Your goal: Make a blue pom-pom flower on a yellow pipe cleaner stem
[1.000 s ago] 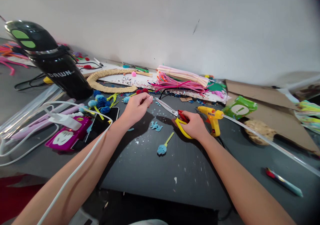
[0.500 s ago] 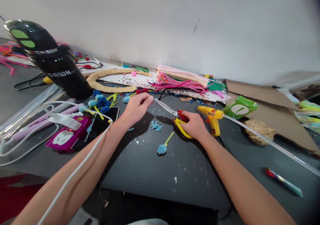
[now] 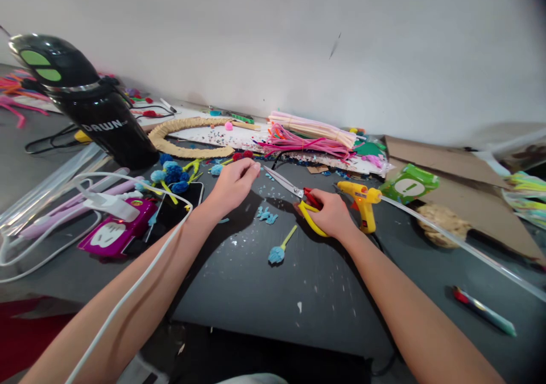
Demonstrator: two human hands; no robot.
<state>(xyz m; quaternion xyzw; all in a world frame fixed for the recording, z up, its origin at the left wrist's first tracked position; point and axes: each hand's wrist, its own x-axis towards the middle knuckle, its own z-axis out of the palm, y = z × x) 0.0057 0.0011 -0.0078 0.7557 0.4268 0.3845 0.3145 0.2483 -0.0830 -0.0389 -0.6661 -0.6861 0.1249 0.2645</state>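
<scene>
My right hand [image 3: 330,212] is closed round the red and yellow handles of a pair of scissors [image 3: 284,182]. The blades point up and left, toward the fingertips of my left hand [image 3: 237,184]. Those fingers are pinched together, and what they hold, if anything, is too small to make out. Below the hands lie blue fuzzy cut pieces [image 3: 267,215] on the dark table. Nearer to me is a small blue pompom flower with a yellow-green stem [image 3: 277,254]. Tiny blue clippings are scattered under the blades.
A yellow glue gun [image 3: 362,202] stands just right of my right hand. At the left are a black bottle [image 3: 98,111], a purple power socket [image 3: 115,233] and blue pompoms [image 3: 173,173]. Pipe cleaners [image 3: 311,136] lie at the back; a pen [image 3: 484,310] at the right. A white cable crosses my left forearm.
The scissor blades have shifted slightly and look a little farther from my left fingertips. Both hands stay almost in the same place.
</scene>
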